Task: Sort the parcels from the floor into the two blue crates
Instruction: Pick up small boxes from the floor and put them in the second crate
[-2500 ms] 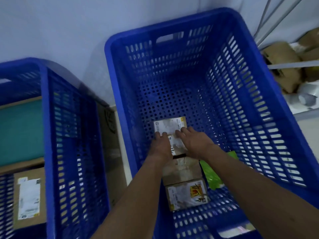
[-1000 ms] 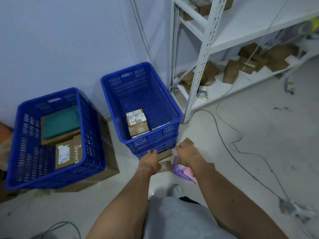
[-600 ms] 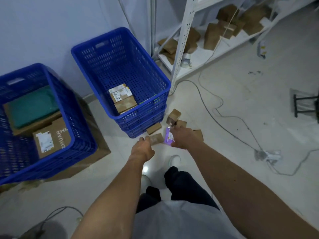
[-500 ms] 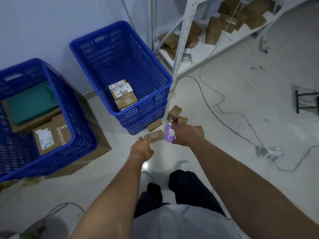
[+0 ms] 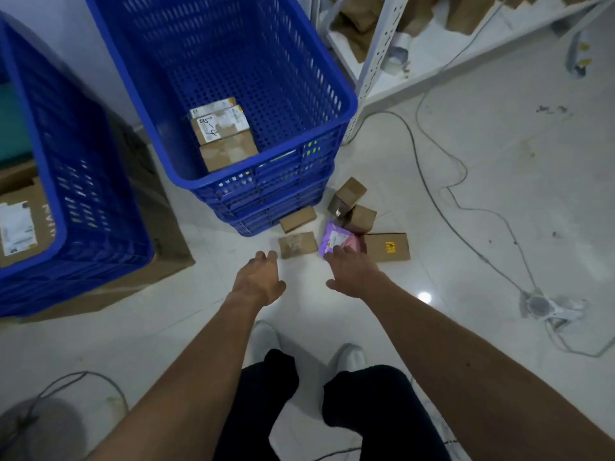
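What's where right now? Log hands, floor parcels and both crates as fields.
left hand: open, close to a flat brown box
right hand: open, fingertips at the purple bag
floor: five brown boxes plus the bag, beside the right crate
right crate: labelled box, plain box
left crate: one labelled carton visible

Bare floor point(image 5: 306, 294) between left hand point(image 5: 258, 281) and right hand point(image 5: 352, 274), open toward 12 o'clock only as far as a flat brown parcel point(image 5: 298, 244). Beyond it at 12, blocked by the stacked blue crate point(image 5: 346, 104), with another flat parcel point(image 5: 298, 218) against its foot. At 1 o'clock of the right hand, crowded: purple mailer point(image 5: 334, 239) at the fingertips, two small cartons point(image 5: 347, 194) behind, labelled box point(image 5: 387, 246) just beside at 2. Open tile at 3, up to a loose cable point(image 5: 429, 181). At 9 to 10 o'clock of the left hand, open tile, then a cardboard box point(image 5: 169, 241) under the second blue crate point(image 5: 36, 154).
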### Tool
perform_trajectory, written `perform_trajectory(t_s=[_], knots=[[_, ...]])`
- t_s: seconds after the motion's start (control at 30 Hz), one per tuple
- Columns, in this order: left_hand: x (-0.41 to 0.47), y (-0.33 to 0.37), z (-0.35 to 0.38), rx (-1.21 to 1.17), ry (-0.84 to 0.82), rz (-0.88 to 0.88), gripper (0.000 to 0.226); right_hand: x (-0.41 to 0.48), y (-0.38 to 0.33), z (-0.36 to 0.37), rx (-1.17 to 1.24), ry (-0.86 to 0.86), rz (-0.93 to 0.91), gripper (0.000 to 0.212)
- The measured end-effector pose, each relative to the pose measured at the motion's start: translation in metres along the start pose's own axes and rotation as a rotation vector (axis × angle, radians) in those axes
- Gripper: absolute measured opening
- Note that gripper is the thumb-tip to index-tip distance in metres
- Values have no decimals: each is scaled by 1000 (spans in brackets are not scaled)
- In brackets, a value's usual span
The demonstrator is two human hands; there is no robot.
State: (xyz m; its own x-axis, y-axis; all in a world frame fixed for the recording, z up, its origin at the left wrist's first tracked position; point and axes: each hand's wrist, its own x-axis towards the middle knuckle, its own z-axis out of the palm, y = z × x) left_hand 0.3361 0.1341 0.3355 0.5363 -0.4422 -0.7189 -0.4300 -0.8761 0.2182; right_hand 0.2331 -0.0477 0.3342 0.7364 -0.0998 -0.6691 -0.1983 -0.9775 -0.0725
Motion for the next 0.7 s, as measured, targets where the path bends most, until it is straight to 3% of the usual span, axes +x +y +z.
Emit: perform_trajectory(t_s=[0.37, 0.53, 0.7], knots=[[260, -39, 170, 20, 98, 73, 71, 242, 68, 208, 20, 65, -66, 61], [356, -72, 227, 84, 167, 63, 72, 348, 79, 252, -6, 184, -109, 70], [411, -89, 270, 134, 236, 84, 86, 413, 71, 287, -114, 269, -202, 88]])
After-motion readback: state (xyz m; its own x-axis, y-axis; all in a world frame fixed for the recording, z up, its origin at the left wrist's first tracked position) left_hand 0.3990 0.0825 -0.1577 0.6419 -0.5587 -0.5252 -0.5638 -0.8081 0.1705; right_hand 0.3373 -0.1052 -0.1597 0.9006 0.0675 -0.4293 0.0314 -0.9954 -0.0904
